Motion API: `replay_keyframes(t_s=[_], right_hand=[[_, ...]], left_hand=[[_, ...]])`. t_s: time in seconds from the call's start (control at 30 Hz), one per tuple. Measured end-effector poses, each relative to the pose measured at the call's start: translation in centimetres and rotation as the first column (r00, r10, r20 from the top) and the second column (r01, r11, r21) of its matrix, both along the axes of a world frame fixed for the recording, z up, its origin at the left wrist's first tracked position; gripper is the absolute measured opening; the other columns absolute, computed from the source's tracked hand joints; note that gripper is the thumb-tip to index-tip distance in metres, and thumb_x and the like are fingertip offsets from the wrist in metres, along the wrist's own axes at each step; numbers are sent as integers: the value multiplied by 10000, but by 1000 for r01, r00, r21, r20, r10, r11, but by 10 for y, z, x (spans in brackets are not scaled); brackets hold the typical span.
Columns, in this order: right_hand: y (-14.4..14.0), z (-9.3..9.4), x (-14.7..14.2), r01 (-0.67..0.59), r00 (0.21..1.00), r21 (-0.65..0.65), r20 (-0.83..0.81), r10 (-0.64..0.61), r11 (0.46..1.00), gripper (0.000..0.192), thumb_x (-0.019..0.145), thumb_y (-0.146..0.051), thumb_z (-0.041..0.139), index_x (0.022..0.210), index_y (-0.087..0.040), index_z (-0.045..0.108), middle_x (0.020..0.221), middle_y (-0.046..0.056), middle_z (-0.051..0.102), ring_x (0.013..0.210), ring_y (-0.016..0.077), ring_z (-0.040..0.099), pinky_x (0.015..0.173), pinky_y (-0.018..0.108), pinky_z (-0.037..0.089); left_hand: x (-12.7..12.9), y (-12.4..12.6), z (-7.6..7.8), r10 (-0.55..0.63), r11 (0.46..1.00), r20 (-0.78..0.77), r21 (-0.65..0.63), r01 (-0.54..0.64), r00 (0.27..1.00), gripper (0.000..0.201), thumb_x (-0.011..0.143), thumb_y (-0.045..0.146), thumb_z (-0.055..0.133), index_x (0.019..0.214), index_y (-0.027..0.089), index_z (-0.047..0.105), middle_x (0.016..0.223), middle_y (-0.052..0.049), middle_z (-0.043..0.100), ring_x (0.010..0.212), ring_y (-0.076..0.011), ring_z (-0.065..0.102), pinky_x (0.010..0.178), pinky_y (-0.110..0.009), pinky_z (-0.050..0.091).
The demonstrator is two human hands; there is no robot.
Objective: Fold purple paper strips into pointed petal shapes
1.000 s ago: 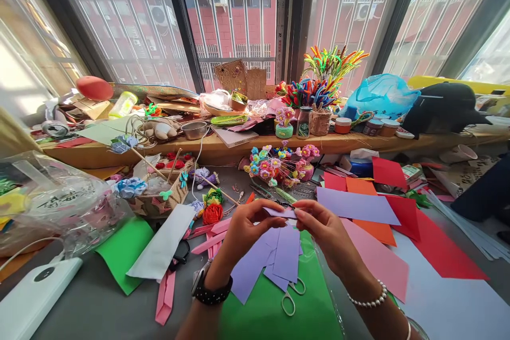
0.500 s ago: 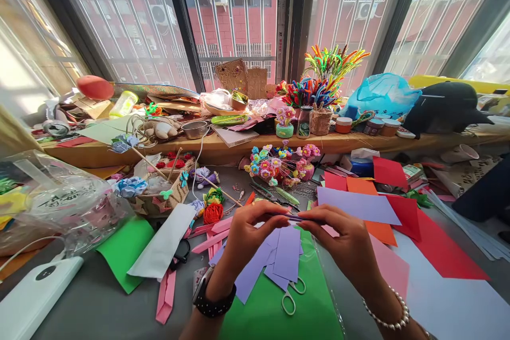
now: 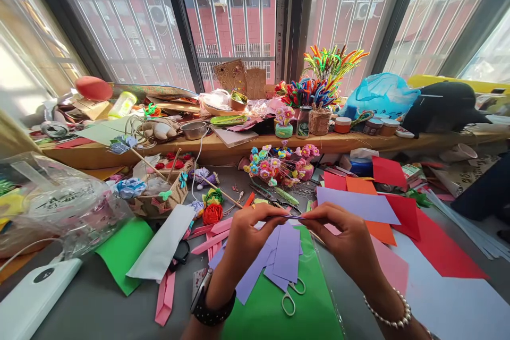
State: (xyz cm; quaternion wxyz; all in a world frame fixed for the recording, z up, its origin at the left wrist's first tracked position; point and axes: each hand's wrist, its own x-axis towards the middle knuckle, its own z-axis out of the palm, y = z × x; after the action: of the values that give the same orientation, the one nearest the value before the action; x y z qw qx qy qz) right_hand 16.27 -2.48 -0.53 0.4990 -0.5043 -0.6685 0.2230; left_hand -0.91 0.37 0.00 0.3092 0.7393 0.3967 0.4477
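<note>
My left hand [image 3: 255,227] and my right hand [image 3: 338,229] pinch a thin strip of purple paper [image 3: 295,218] between them, seen nearly edge-on. Both sets of fingers are closed, and most of the strip is hidden behind them. Below lie several cut purple paper pieces [image 3: 287,255] on a green sheet [image 3: 295,316]. The white handles of a pair of scissors [image 3: 289,305] stick out from under those pieces. Folded pink paper strips [image 3: 165,297] lie to the left of my left hand.
Red, orange and pink sheets, with a larger purple sheet [image 3: 358,204], spread out on the right. Crocheted flowers [image 3: 274,164] stand behind my hands. A white power bank [image 3: 40,292] and plastic bag [image 3: 71,196] lie left. A cluttered ledge [image 3: 223,143] runs below the window.
My hands stay in almost the same place, still pinching the purple paper. The fingers of my right hand have shifted slightly along it, and the strip looks thinner.
</note>
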Motion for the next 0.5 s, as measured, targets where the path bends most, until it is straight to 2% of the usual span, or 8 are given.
replay_keyframes(t_s=[0.17, 0.33, 0.5], right_hand=[[1, -1, 0, -13, 1000, 0, 20, 13, 1000, 86, 735, -280, 582, 740, -217, 642, 719, 26, 631, 661, 161, 584, 598, 262, 478], [1, -1, 4, 3, 1000, 5, 6, -3, 1000, 98, 746, -285, 572, 713, -212, 627, 684, 16, 614, 608, 142, 572, 549, 237, 469], [-1, 1, 5, 22, 999, 19, 33, -23, 1000, 106, 758, -283, 553, 714, -211, 616, 688, 19, 611, 598, 144, 571, 538, 240, 465]], left_hand=[[1, 0, -1, 5, 1000, -29, 24, -4, 1000, 77, 683, 223, 627, 727, 202, 686, 709, -13, 695, 665, -152, 623, 623, -217, 472], [-4, 0, 1, 11, 999, 39, -37, -10, 999, 86, 679, 240, 633, 715, 173, 673, 689, -21, 691, 623, -142, 621, 584, -202, 473], [-5, -1, 4, 12, 1000, 8, -1, -12, 1000, 80, 696, 231, 618, 687, 169, 668, 638, -12, 677, 601, -129, 605, 582, -194, 455]])
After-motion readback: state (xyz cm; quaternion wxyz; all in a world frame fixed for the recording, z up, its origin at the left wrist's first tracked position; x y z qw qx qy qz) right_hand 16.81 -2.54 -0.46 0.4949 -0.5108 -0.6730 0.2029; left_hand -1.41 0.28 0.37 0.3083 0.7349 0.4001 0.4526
